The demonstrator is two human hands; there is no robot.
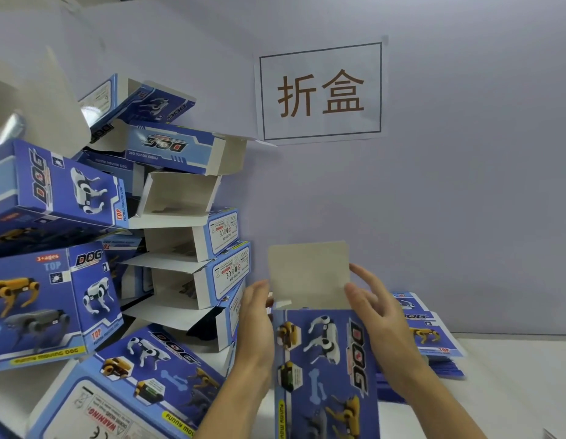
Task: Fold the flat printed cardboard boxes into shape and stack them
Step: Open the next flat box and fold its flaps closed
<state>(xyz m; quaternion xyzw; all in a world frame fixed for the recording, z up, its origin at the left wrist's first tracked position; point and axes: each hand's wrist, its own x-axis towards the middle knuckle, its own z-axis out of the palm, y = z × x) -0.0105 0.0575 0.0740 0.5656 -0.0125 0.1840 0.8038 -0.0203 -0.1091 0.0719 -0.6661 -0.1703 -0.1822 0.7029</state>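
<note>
Head view: box (326,369) stands lengthwise between both hands; right hand (375,307) pinches upright flap (308,270), left hand (256,315) grips the side.

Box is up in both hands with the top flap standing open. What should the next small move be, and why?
Probably fold the raised flap down into the box opening. It stands upright and unfolded, the right hand already pinches its edge, and the left hand steadies the box's side. The stack of folded boxes sits to the left.
</note>
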